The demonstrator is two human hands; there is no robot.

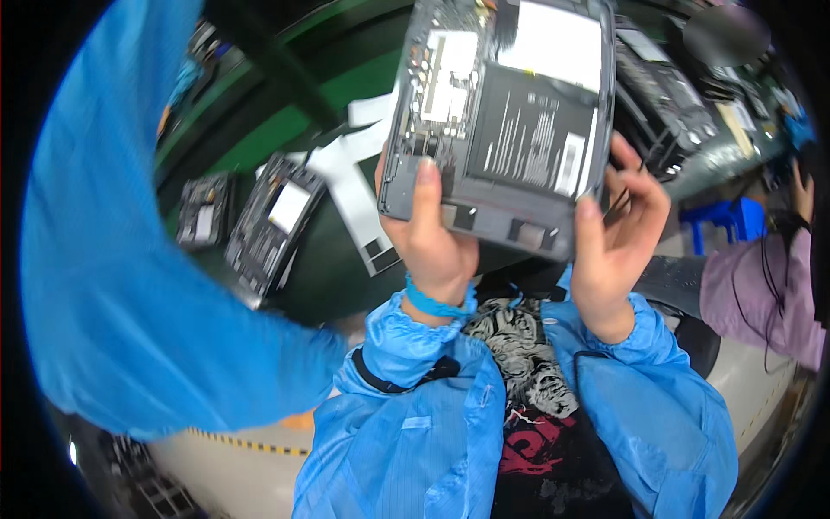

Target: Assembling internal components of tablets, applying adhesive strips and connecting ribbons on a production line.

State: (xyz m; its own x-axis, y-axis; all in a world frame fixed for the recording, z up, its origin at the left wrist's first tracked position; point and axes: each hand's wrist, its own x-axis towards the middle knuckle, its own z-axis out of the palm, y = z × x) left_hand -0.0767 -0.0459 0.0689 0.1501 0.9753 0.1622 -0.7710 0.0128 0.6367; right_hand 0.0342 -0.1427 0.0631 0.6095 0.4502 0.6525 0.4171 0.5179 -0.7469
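Observation:
Both my hands hold up an opened tablet-like electronic device (471,186), its inside facing me. A dark battery pack (540,125) fills much of its lower right, with white sheets and a circuit board (447,82) around it. My left hand (432,246) grips the lower left corner, thumb on the inner face and fingers hidden underneath. At the lower right corner my right hand (618,238) has its thumb against the edge and its other fingers curled behind the side. The device's top end runs out of view, slightly blurred.
Two similar opened devices (275,227) (205,210) lie on the dark table at left, by white strips (350,186). A co-worker's blue sleeve (164,294) spans the left side. More device parts (661,82) lie at upper right, near a blue stool (724,218) and a person's pink sleeve (765,290).

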